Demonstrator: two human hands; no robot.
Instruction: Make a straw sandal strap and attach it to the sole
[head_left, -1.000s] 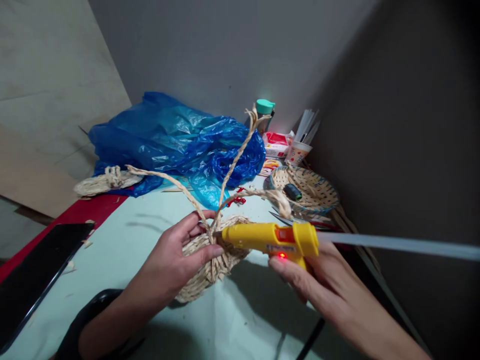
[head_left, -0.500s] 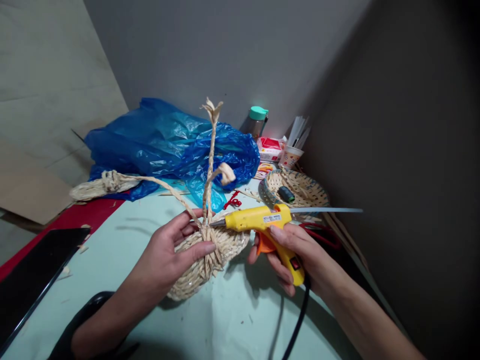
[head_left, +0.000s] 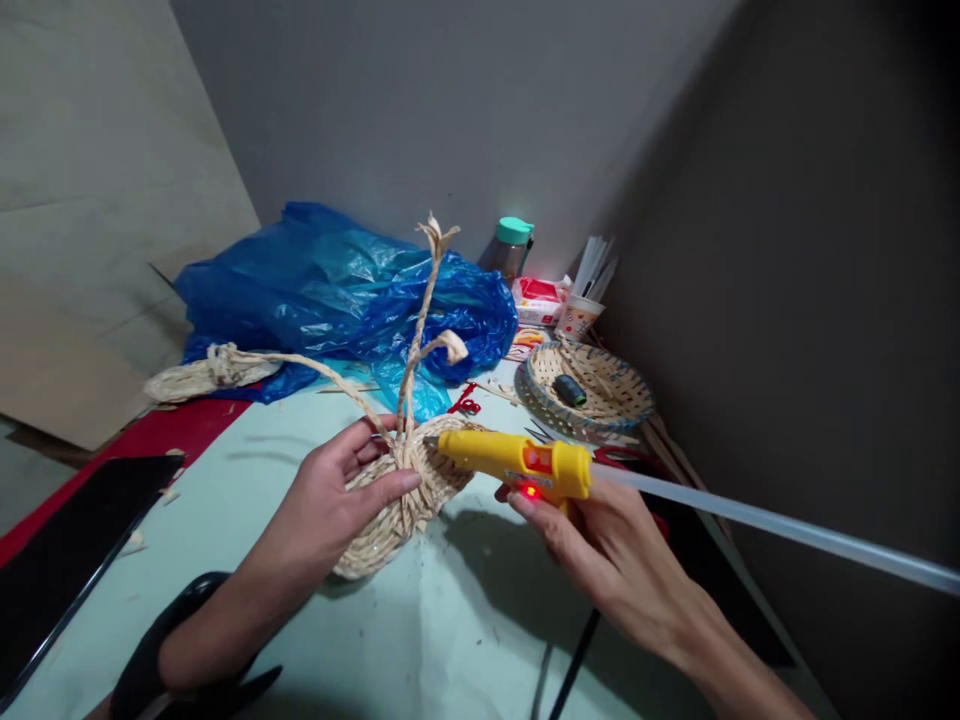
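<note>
My left hand [head_left: 337, 495] is wrapped round a small woven straw piece [head_left: 397, 510] resting on the pale green table [head_left: 465, 630]. Braided straw cords [head_left: 416, 335] rise from the piece, one standing upright, another trailing left to a straw bundle [head_left: 199, 372]. My right hand [head_left: 600, 555] grips a yellow glue gun [head_left: 517, 463] with its red light on. Its nozzle points left and touches the straw piece near the cords' base. A long clear glue stick [head_left: 772, 525] juts out of the gun's back toward the right.
A crumpled blue plastic bag [head_left: 337, 295] lies behind. At the back right stand a round woven basket [head_left: 589, 395], a green-capped bottle [head_left: 511, 245], a paper cup with sticks [head_left: 581, 312] and a red-white pack [head_left: 538, 297]. Red scissors [head_left: 465, 402] lie nearby. A black slab [head_left: 67, 545] sits left.
My right hand has rolled the glue gun so its handle is hidden and the red light faces up. The nozzle stays at the straw piece. The upright cord leans slightly right.
</note>
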